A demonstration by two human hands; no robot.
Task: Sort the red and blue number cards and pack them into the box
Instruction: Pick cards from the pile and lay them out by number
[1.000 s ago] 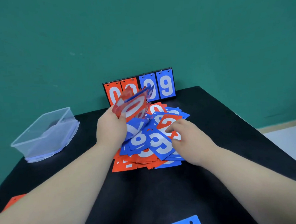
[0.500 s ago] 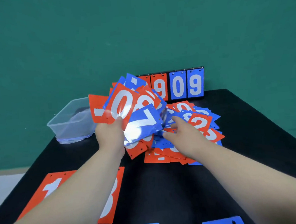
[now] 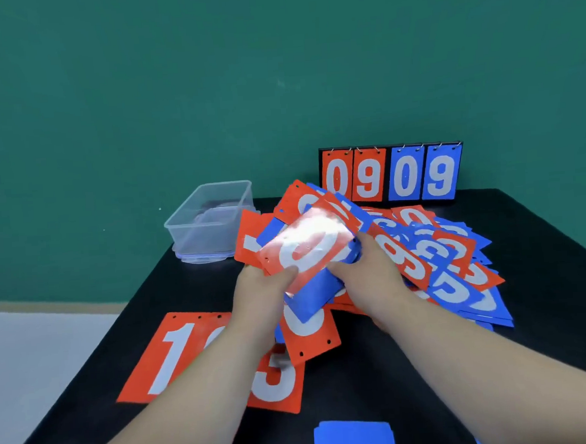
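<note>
While both hands clasp one loose bundle (image 3: 306, 245) of red and blue cards above the table (image 3: 363, 389), the likeliest mishap is a spill. The left hand (image 3: 258, 292) pinches the bundle from the near left, thumb on the glossy red 0 on top. The right hand (image 3: 367, 279) curls round its right edge, fingers under the blue cards. The cards are fanned and skewed, not squared, and they look slick, so a slackened thumb would probably let the lower ones slide out. One red card juts low at the near side; whether it is held or lying, I cannot tell.

Anything dropped would land on the red 1 (image 3: 163, 360) and red 3 (image 3: 277, 384) laid out at the near left, or by the blue card (image 3: 353, 437) at the near edge. That would muddle the colours set apart there.

The unsorted pile (image 3: 452, 263) lies just right of the hands, under the right wrist. A careless forearm could drag cards toward the table's right edge.

The box (image 3: 189, 238) sits at the far left, close to the table's edge and apart from the hands. A hasty reach could shove it off. The bundle is mixed, so packing it as it is would undo the sort.
</note>
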